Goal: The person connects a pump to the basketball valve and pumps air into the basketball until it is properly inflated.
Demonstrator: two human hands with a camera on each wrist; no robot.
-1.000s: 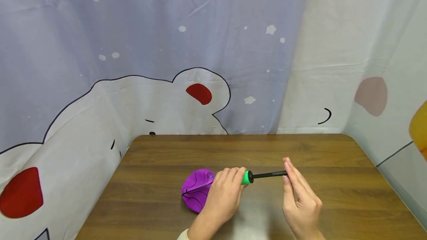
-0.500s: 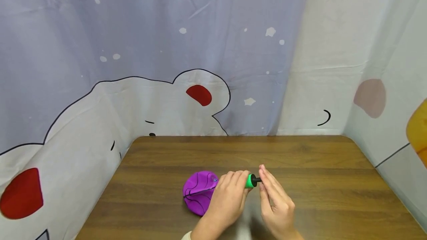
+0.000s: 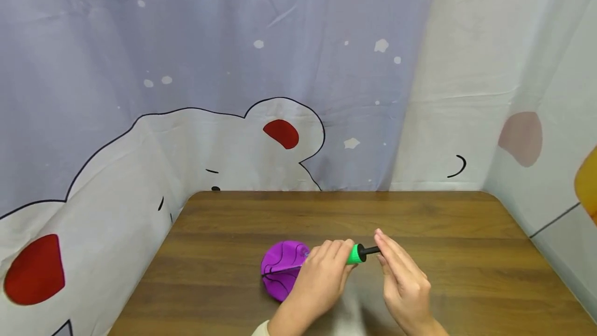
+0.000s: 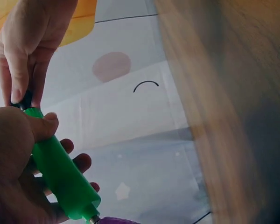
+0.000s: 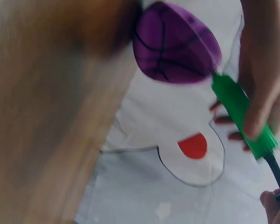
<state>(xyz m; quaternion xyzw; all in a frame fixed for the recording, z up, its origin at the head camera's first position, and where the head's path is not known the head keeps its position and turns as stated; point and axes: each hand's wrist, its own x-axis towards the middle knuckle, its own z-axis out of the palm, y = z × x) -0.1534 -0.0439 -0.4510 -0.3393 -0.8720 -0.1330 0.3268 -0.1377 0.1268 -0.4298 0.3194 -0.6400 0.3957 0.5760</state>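
My left hand [image 3: 319, 279] grips the green barrel of a small hand pump [image 3: 356, 254], which lies sideways above the table. In the left wrist view its thumb crosses the green barrel [image 4: 60, 172] and the fingers curl behind. My right hand [image 3: 407, 290] pinches the black handle at the end of the plunger rod [image 3: 371, 250], a short length of which shows. A purple ball with black lines [image 3: 280, 268] is joined to the pump's needle end, left of my left hand. The right wrist view shows the ball [image 5: 175, 49] soft and partly caved in.
Under both hands is a brown wooden table [image 3: 224, 222]. A printed cloth [image 3: 354, 92] with cartoon figures hangs behind it and along its sides.
My right hand moved left, pushing the plunger rod most of the way in, then drew back slightly to the right. My left hand and the ball shifted a little to the right in view.
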